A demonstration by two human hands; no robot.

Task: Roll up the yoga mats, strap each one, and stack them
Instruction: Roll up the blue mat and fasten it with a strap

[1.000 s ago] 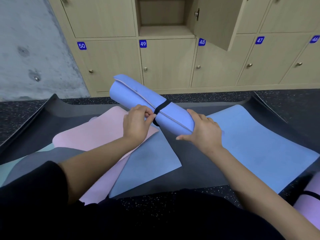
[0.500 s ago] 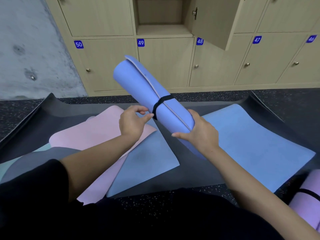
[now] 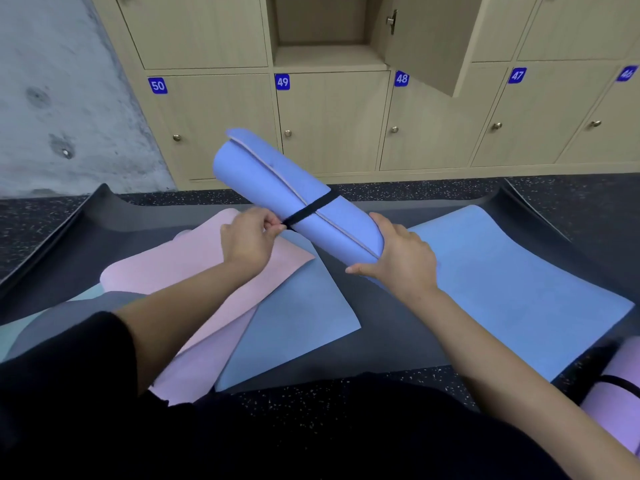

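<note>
A rolled periwinkle-blue yoga mat (image 3: 270, 181) is held in the air, slanting up to the far left, with a black strap (image 3: 311, 209) round its middle. My right hand (image 3: 401, 261) grips the roll's near end. My left hand (image 3: 249, 237) pinches the strap's end at the roll's left side. Flat on the floor lie a pink mat (image 3: 194, 258), a blue-grey mat (image 3: 294, 323) and a light blue mat (image 3: 512, 282). A rolled, strapped lilac mat (image 3: 623, 386) lies at the right edge.
A large dark mat (image 3: 398, 327) underlies the flat mats, its far corners curled up. Wooden lockers (image 3: 332, 123) numbered 46 to 50 line the back; one upper door (image 3: 429, 39) hangs open. A concrete wall (image 3: 52, 98) stands at the left.
The roll tipped steeply upward, then dropped back to a lower slant. My left hand let go of the strap for a moment and now pinches it again.
</note>
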